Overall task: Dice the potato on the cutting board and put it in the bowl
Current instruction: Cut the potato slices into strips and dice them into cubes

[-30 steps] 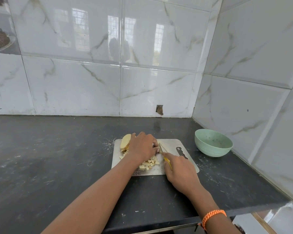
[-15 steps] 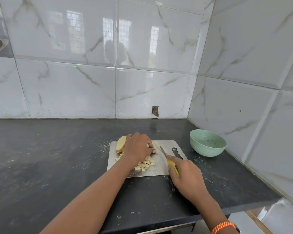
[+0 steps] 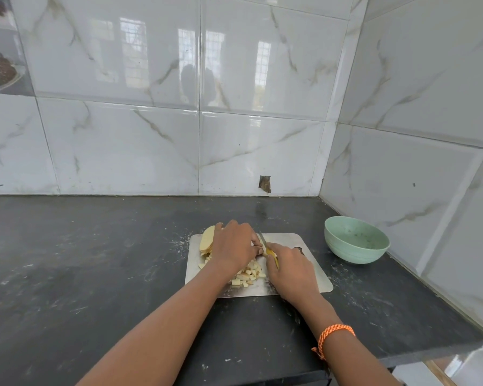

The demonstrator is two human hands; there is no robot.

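The left hand point(image 3: 233, 247) covers most of the potato point(image 3: 207, 240) and part of the dice point(image 3: 248, 274). The right hand point(image 3: 290, 270) hides the knife point(image 3: 267, 247) handle and the board point(image 3: 313, 274) hole. The blade's contact point is perhaps behind the fingers. The counter point(image 3: 81, 260) is cut off below.

Counter point(image 3: 81, 260) left of board point(image 3: 313, 277) lay bare; bowl point(image 3: 356, 239) sat rt, near side wall point(image 3: 430, 162), w/ open gap between.
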